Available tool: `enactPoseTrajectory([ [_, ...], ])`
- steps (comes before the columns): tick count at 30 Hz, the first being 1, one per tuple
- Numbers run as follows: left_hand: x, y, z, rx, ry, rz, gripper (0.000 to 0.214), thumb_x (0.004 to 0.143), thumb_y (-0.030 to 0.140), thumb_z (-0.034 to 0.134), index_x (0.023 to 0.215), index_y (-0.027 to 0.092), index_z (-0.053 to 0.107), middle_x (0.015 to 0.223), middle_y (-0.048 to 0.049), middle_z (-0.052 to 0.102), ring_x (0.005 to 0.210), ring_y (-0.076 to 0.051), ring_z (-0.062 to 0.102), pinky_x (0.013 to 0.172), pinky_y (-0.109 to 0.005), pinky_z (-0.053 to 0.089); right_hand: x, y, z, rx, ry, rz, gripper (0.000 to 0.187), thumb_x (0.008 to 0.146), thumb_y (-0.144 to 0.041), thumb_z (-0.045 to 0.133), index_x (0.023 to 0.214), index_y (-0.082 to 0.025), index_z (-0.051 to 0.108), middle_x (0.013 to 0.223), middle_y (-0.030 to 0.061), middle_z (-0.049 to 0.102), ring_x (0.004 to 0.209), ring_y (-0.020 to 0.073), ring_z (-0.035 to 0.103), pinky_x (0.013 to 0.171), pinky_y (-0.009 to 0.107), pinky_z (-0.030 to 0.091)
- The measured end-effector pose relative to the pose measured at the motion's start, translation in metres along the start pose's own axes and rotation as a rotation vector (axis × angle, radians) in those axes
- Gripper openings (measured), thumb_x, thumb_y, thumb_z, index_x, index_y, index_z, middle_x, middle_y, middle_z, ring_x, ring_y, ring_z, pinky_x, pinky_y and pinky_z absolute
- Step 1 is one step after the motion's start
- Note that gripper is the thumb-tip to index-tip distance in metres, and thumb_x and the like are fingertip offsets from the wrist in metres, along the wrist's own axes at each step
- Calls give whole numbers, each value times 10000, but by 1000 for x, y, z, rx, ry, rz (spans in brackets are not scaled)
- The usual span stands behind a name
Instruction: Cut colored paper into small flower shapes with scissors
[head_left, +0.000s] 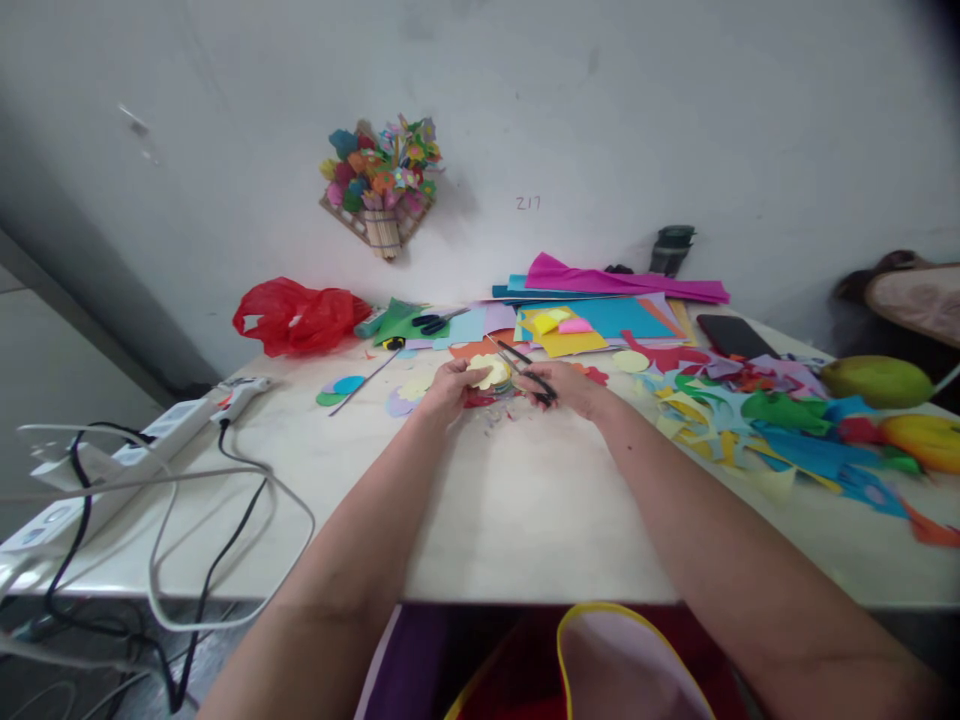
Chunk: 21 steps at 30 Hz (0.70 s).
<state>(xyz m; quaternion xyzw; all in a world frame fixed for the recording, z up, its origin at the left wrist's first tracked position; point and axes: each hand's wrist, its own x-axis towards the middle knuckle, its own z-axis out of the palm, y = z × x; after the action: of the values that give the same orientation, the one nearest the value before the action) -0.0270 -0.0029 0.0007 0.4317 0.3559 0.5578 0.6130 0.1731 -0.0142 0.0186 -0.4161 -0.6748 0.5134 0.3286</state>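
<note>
Between the fingers of my left hand (452, 388) is a pale yellow paper flower (493, 373) with a scalloped edge. My right hand (561, 388) is closed around the black handles of a pair of scissors (541, 388). The blades point up and to the left, close beside the flower; whether they touch it I cannot tell. Small paper bits (496, 413) lie on the table below both hands. A red paper flower (597, 375) lies just right of my right hand, and a pale yellow paper circle (631, 361) is beyond it.
Paper scraps (810, 440) spread over the right side, near a phone (736, 336) and a green mango (876, 381). Coloured sheets (615, 318) are stacked at the back. A second pair of scissors (435, 322) and a red plastic bag (300, 315) lie back left. A power strip (112, 475) with cables occupies the left edge.
</note>
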Motion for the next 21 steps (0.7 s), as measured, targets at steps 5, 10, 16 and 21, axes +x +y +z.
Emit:
enactPoseTrajectory([
  [5, -1, 1, 2, -28, -25, 4, 225, 558, 155, 827, 720, 91, 685, 698, -70, 699, 625, -164, 659, 623, -284, 574, 1, 7, -2, 3, -117, -39, 307, 817, -451, 635, 747, -167, 544, 630, 16, 620, 467, 84, 519, 406, 217, 316],
  [10, -1, 0, 1, -26, -77, 16, 244, 569, 181, 840, 726, 79, 683, 702, -83, 697, 624, -159, 660, 645, -279, 565, 3, 9, -1, 32, -129, -58, 295, 840, -448, 614, 763, -167, 574, 637, 21, 633, 470, 89, 530, 399, 217, 325],
  [16, 0, 0, 1, -37, -129, 31, 274, 606, 243, 843, 789, 102, 696, 768, -77, 706, 677, -161, 662, 680, -297, 576, 2, 6, 0, 40, -100, -55, 328, 827, -481, 622, 742, -170, 564, 619, 15, 618, 456, 86, 520, 392, 215, 307],
  [21, -1, 0, 2, -23, -165, 17, 275, 648, 273, 824, 818, 101, 695, 774, -80, 709, 681, -169, 671, 662, -288, 582, 0, 6, 0, 61, -101, -60, 329, 819, -490, 624, 736, -178, 559, 621, 14, 615, 464, 94, 524, 398, 224, 314],
])
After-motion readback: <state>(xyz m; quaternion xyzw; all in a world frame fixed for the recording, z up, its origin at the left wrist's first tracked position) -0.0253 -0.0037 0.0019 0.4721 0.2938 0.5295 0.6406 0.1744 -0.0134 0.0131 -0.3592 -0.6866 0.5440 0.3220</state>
